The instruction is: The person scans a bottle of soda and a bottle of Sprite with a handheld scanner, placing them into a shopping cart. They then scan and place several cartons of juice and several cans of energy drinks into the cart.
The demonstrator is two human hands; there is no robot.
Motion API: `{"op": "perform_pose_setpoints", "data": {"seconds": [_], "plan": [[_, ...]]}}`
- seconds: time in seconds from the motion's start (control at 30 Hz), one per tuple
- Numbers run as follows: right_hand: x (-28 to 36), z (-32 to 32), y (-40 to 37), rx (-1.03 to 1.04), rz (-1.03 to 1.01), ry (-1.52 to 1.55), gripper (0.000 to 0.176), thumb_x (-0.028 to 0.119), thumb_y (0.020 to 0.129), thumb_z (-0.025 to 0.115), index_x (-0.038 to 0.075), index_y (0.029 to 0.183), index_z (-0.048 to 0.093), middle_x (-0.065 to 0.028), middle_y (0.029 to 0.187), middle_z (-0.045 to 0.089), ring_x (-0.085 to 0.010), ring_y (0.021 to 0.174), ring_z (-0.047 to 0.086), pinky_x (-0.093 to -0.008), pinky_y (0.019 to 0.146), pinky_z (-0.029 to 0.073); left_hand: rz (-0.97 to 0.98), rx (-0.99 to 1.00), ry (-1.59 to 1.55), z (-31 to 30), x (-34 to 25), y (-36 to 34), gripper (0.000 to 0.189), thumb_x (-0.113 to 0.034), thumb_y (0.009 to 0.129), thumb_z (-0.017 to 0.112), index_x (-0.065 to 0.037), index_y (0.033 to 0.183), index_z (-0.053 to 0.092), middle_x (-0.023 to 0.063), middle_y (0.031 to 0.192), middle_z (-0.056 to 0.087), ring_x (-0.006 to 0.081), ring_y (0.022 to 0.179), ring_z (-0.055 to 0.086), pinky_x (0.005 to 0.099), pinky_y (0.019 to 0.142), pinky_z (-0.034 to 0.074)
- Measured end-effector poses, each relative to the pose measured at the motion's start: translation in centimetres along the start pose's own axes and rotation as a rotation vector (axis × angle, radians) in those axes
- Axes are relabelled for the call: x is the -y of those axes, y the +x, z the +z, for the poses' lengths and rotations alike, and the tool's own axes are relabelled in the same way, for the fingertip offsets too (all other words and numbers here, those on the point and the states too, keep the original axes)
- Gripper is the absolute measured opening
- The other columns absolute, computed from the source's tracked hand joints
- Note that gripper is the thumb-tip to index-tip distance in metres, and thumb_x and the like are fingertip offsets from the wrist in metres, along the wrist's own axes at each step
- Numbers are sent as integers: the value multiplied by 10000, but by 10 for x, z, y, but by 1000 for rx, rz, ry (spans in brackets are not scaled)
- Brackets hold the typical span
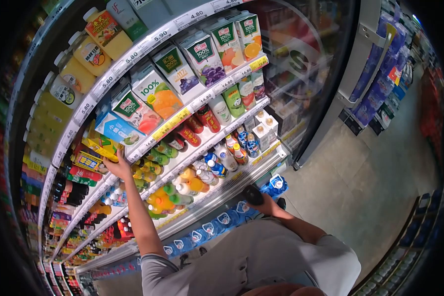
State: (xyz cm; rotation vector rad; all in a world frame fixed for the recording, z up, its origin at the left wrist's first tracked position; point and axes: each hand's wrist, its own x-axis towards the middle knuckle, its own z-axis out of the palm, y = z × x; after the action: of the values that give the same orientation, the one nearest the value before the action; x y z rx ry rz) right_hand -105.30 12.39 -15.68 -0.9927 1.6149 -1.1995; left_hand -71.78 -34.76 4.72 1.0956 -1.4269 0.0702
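My left hand (117, 165) reaches up to the shelf, its fingers around the lower end of a yellow drink carton (97, 144). Beside that carton stands a blue-and-white carton (117, 129), followed by a row of juice cartons (159, 100). More yellow packs (87, 161) sit just left of the hand. Low near my body, my right hand (268, 205) is closed on a dark, rounded object (253, 195) whose kind I cannot make out.
Lower shelves hold red cans (188, 134) and drink bottles (217, 167); juice bottles (91, 54) fill the upper shelf. Blue-capped water packs (209, 229) line the cooler's base. An open glass door (311, 64) stands right, with purple packs (375, 69) beyond.
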Motion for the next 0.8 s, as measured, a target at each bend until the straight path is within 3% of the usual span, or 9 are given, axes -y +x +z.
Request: {"op": "perform_pose_setpoints", "data": {"seconds": [0.2, 0.57, 0.7, 0.73, 0.8], "plan": [[-12, 2, 3, 35, 11, 66, 409, 334, 821, 842, 60, 1104, 731, -113, 953, 760, -157, 918, 705, -355, 835, 545, 27, -56, 216, -1, 5, -5, 734, -355, 878, 795, 99, 1373, 499, 300, 1273, 500, 453, 1166, 519, 477, 998, 436], [-10, 2, 7, 75, 14, 73, 438, 302, 829, 842, 48, 1162, 713, -105, 1014, 757, -139, 970, 685, -342, 886, 538, 51, -78, 293, 5, 8, -11, 722, -362, 928, 735, 105, 1399, 449, 319, 1276, 498, 480, 1166, 505, 492, 1013, 417], [-15, -1, -1, 23, 54, 51, 399, 295, 818, 849, 41, 1100, 725, -71, 916, 747, -112, 869, 657, -341, 799, 537, 28, -16, 364, 11, 26, -12, 630, -337, 935, 713, 101, 1331, 493, 328, 1299, 489, 473, 1153, 506, 511, 1015, 399], [-19, 2, 5, 22, 85, 21, 380, 292, 812, 853, 40, 1069, 730, -57, 868, 738, -103, 818, 642, -340, 759, 533, -100, 79, 142, 6, -2, -11, 584, -308, 937, 693, 97, 1309, 497, 326, 1301, 499, 455, 1143, 506, 513, 1032, 375], [-27, 10, 10, -19, -31, 51, 333, 290, 794, 870, 37, 967, 739, -20, 752, 690, -92, 706, 605, -324, 637, 509, -96, -18, 51, 12, 24, -10, 630, -310, 964, 658, 108, 1378, 432, 340, 1331, 497, 469, 1233, 457, 510, 1090, 327]]}}
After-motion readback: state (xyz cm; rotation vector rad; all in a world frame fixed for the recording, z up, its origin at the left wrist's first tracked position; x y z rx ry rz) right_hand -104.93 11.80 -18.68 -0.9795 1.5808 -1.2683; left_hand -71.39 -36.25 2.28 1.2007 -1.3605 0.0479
